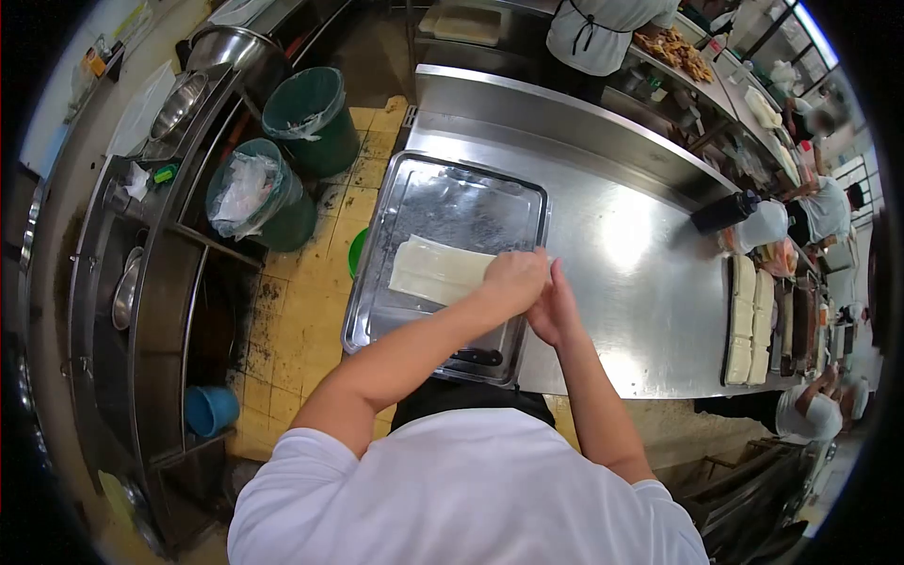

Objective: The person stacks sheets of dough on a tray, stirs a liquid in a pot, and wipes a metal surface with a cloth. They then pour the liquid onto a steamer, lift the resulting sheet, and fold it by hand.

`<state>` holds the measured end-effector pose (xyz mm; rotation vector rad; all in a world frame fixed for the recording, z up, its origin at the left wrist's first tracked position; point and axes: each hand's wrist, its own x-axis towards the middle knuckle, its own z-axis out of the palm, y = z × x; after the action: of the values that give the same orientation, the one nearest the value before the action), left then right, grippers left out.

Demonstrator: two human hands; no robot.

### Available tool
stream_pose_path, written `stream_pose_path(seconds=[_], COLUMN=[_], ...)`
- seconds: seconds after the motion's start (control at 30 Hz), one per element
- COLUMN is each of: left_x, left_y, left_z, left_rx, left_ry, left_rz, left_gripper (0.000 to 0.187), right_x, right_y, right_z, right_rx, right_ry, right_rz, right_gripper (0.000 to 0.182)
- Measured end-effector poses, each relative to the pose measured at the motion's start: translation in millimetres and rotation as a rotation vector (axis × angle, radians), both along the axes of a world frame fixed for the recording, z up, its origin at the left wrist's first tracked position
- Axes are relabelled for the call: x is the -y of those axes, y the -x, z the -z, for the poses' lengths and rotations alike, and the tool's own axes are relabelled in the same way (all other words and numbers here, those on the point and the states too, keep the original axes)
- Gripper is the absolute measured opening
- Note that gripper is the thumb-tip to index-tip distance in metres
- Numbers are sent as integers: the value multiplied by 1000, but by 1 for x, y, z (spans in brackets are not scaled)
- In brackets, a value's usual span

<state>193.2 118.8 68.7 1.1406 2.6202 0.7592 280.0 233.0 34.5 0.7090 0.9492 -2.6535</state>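
A flat, pale rectangular slab point(433, 270) with a shiny surface, perhaps wrapped in film, lies in a large metal tray point(391, 325). My left hand point(515, 281) is closed at the slab's right end, its fingers bent together. Against it, my right hand point(556, 306) is curled with the thumb raised, and its fingertips meet those of the left. What is pinched between them is hidden. Below the hands, a black knife handle point(482, 357) rests in the tray near its front edge; the blade is hard to make out.
The tray sits at the left end of a steel counter point(626, 311). Pale blocks point(741, 320) in rows and a black bottle point(725, 212) stand to the right. Lined green bins point(311, 118) and a blue bucket point(211, 411) are at left. Other people work beyond the counter.
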Motion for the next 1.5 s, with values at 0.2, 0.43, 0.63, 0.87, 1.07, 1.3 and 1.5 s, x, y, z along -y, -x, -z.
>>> stream_pose_path(seconds=[0.2,0.43,0.63,0.87,1.07,1.3,1.5], left_x=[14,169,177,171,169,174,169], left_y=[12,73,83,81,80,83,81], left_z=[22,96,93,88,82,122,132], left_rx=[234,39,346,394,402,469,487], left_ry=[24,119,352,353,340,119,-113], left_rz=[-29,-672,-787,-703,-780,-757,-904], left_gripper=[29,31,48,59,52,48,38], right_x=[-10,-12,-16,-18,-20,-20,-20], right_y=[17,12,9,7,5,6,8], right_z=[55,89,93,85,84,85,86], right_rx=[133,192,96,105,93,90,71], right_ry=[-10,-577,-603,-676,-681,-692,-730], right_rz=[59,85,74,72,69,65,61], right_gripper=[54,26,25,30,30,30,29])
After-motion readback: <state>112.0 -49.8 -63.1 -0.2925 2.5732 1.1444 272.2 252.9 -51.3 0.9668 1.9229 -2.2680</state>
